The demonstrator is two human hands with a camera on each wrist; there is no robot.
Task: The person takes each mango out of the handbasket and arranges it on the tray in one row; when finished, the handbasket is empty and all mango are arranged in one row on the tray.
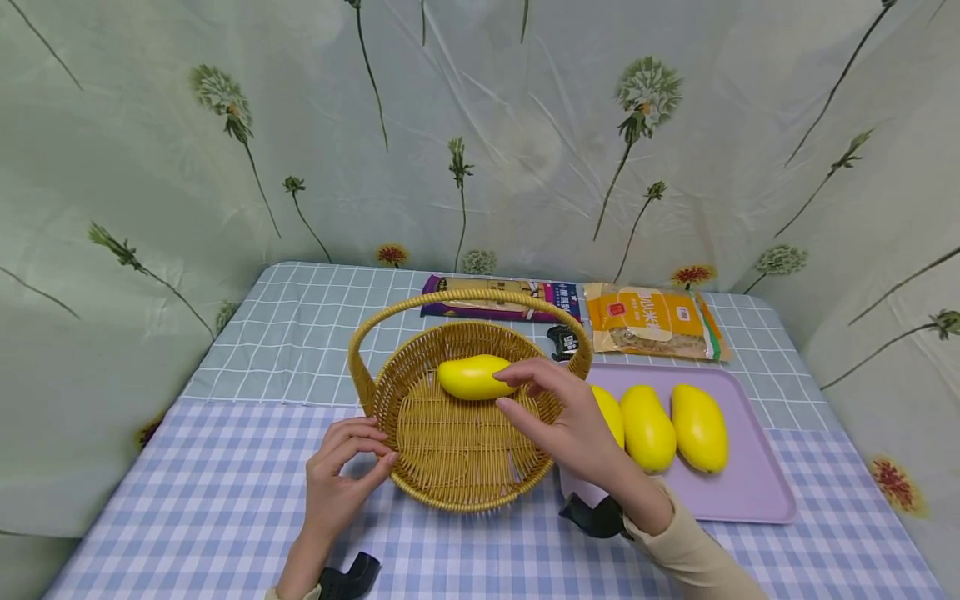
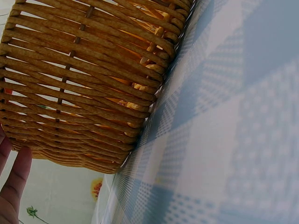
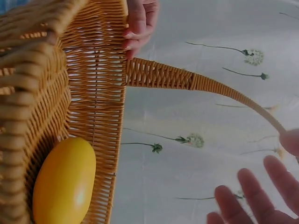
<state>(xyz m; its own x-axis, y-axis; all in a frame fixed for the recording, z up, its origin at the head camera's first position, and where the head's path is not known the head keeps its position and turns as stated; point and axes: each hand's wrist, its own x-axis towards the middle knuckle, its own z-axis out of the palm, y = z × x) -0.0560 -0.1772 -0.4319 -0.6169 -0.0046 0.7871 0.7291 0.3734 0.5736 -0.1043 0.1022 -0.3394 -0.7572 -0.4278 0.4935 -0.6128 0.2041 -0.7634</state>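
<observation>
Steadying a basket (image 1: 465, 458), the left hand (image 1: 339, 471) pinches its rim (image 1: 480, 506) at eight o'clock; the right hand (image 1: 566, 421), relaxed and empty, hovers at three. A mango (image 1: 471, 378) lies inside at twelve (a light touch, clear of the handle (image 1: 465, 295), should serve best).

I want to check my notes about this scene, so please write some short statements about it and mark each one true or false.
1. A mango lies in the basket. True.
2. The left hand touches the basket. True.
3. The right hand holds a mango. False: the right hand holds nothing.
4. Three mangoes show on the tray. True.
5. In the head view, the tray is left of the basket. False: it is to the right.
</observation>
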